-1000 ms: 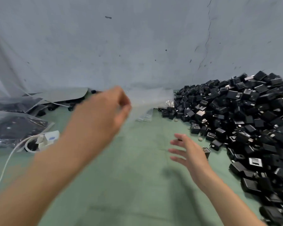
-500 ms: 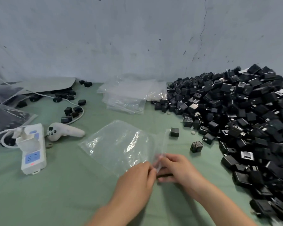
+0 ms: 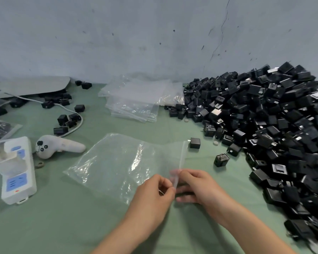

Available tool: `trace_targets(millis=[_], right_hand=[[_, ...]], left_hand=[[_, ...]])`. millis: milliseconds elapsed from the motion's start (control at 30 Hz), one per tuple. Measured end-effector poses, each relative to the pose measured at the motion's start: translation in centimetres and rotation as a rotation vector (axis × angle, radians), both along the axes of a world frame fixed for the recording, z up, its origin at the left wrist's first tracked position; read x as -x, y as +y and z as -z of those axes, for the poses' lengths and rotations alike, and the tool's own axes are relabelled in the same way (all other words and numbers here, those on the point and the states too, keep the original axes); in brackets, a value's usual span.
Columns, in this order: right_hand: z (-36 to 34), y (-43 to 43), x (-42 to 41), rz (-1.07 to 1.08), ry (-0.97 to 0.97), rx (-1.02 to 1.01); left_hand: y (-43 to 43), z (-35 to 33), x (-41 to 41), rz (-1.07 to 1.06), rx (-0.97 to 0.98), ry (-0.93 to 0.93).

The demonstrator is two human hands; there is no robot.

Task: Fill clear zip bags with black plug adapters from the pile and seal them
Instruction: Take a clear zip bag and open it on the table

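Pinching the near end of the zip strip on a flat clear plastic zip bag (image 3: 121, 165), I have my left hand (image 3: 154, 191) and my right hand (image 3: 196, 187) close together, each with thumb against fingertips on the strip; I judge this is to peel the two lips apart. The bag looks empty and lies flat on the green surface (image 3: 62, 226), mid-way across and toward the near edge; its mouth faces the right edge, where the big pile of black plug adapters (image 3: 264, 116) banks against the wall, so loading should be a short reach; one loose black adapter (image 3: 195, 143) sits just beside the strip's far end. A stack of spare clear bags (image 3: 136, 99) waits at the far edge; a white power strip (image 3: 17, 173) and a white handheld controller (image 3: 59, 146) lie toward the left edge, well apart from the work.
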State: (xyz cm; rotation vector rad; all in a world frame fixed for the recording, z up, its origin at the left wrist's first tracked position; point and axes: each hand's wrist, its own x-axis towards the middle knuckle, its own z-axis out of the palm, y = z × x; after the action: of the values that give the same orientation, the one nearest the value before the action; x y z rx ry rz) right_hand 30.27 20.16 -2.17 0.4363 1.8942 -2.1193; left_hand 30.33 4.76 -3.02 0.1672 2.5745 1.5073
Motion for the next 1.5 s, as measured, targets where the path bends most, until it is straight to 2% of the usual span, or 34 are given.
trace_targets(millis=[200,467,567,733,867,1000,1100,1233,1300,1400,1467,1500], right_hand=[[-0.3,0.3,-0.3,0.085,-0.018,0.082],[-0.8,0.1,-1.5,-0.072,0.031,0.184],[-0.7,-0.5,-1.5,-0.1,0.072,0.105],[-0.8,-0.6,-1.3,-0.128,0.094,0.067],[-0.7,-1.0,-1.0,-0.107,0.13,-0.09],[-0.6,0.0,-1.1,-0.034,0.144,-0.517],[-0.9,1.2,-0.8,-0.025,0.098,-0.651],[-1.0,1.7,-0.3,-0.089,0.089,-0.916],[-0.8,1.9,-0.2,-0.087,0.109,-1.015],[-0.2,2.3,-0.6,-0.074,0.148,-1.163],[-0.2,2.7,-1.1,-0.011,0.251,-1.209],[-0.4,3.2,-1.3,0.012,0.369,-1.244]], left_hand=[[0.3,-0.3,0.3,-0.008,-0.118,-0.067],[-0.1,-0.9,-1.5,0.022,0.109,0.163],[-0.3,-1.2,-1.4,0.011,0.192,0.241],[-0.8,-1.4,-1.2,0.027,0.247,0.242],[-1.0,-1.2,-1.2,0.003,0.274,0.272],[-1.1,-2.1,-0.8,-0.115,0.134,0.277],[-1.6,-3.5,-0.6,-0.193,0.076,0.353],[-1.3,-4.7,-1.3,-0.216,0.11,0.498],[-0.7,-4.5,-1.6,-0.141,0.168,0.513],[-0.2,-3.9,-1.7,0.009,0.428,0.67],[-0.4,-3.7,-1.5,0.134,0.55,0.77],[-0.7,-3.2,-1.3,0.226,0.591,0.826]])
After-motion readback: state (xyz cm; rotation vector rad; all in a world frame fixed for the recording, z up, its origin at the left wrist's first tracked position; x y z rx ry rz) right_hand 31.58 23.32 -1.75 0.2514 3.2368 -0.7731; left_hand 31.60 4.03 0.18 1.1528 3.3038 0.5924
